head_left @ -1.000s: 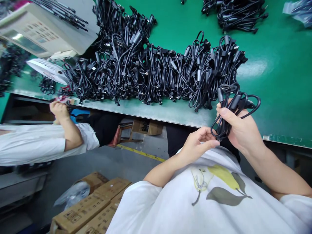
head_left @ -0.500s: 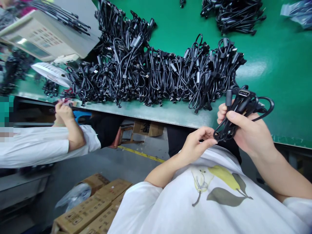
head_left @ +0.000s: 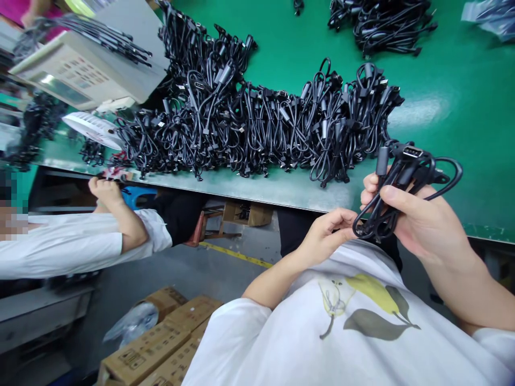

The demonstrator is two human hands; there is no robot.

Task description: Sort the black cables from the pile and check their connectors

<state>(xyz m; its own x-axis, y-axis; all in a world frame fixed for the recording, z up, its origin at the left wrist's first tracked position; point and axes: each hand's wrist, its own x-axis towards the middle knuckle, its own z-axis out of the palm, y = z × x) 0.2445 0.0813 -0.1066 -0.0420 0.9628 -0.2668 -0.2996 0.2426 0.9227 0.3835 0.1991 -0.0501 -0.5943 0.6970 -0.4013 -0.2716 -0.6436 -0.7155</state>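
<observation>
A coiled black cable (head_left: 402, 171) with a rectangular connector and a cylindrical lump is held up over the table's front edge. My right hand (head_left: 426, 220) is closed around the bundle, thumb pressed across its front. At the lower left end of the loops, my left hand (head_left: 328, 233) pinches with thumb and index finger, touching the cable there. Exactly what lies between those fingertips is partly hidden. Behind my hands, a long heap of similar bundled black cables (head_left: 265, 126) lies on the green table (head_left: 454, 96).
More black cables (head_left: 386, 27) and a clear plastic bag (head_left: 491, 20) lie at the back right. A beige instrument (head_left: 80, 72) and a white round dish (head_left: 94, 130) stand left. A co-worker's hand (head_left: 107, 190) is at the table edge. Cardboard boxes (head_left: 161, 338) sit on the floor.
The cable bundle and my right hand have shifted slightly to the right. My left hand stays at the loop ends. At the left, the co-worker's hand has moved a little.
</observation>
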